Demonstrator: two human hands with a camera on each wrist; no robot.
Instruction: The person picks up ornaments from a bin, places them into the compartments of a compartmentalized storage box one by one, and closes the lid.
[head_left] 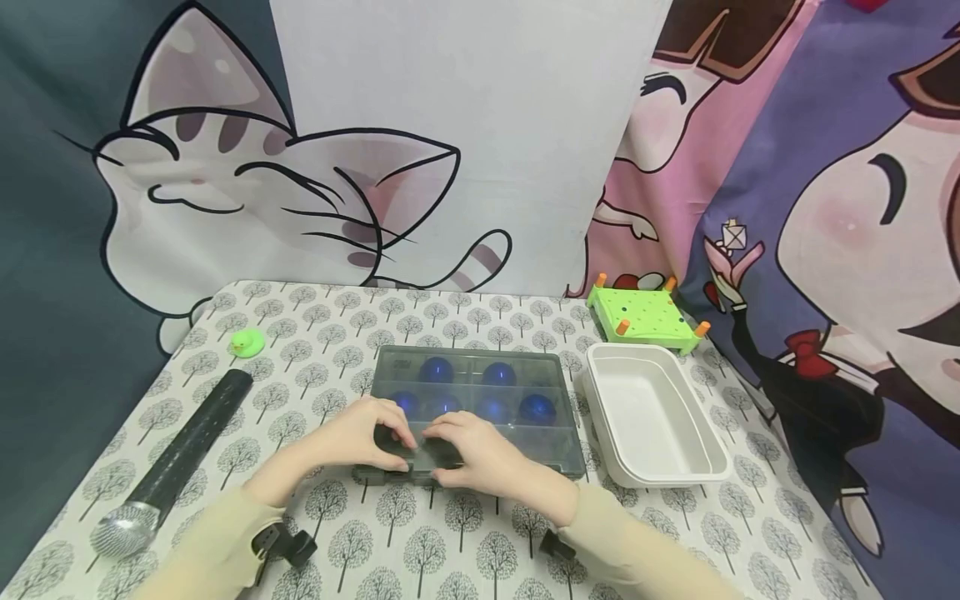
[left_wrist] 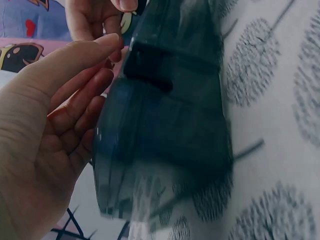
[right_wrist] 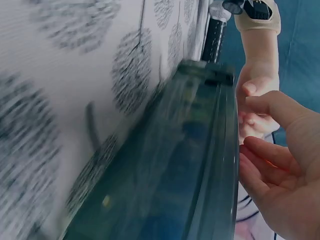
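A translucent grey plastic box (head_left: 468,368) lies on the table with its lid down. Several shiny blue balls (head_left: 537,408) show through the lid, in divided rows. My left hand (head_left: 375,433) is over the box's front edge, left of the middle, with thumb and fingers loosely bent and nothing between them. Just beside it, my right hand (head_left: 480,450) lies over the same edge, fingers bent in a similar way. In the left wrist view, the left hand (left_wrist: 50,110) is alongside the box (left_wrist: 170,120). The right wrist view has the right hand (right_wrist: 285,165) at its lid.
A white plastic tub (head_left: 648,417) stands right of the box, and behind it a green pegboard-like toy (head_left: 641,315) with orange pegs. On the left lie a black microphone (head_left: 180,442) and a green rubber duck (head_left: 247,342). A tree-patterned cloth (head_left: 395,507) covers the table.
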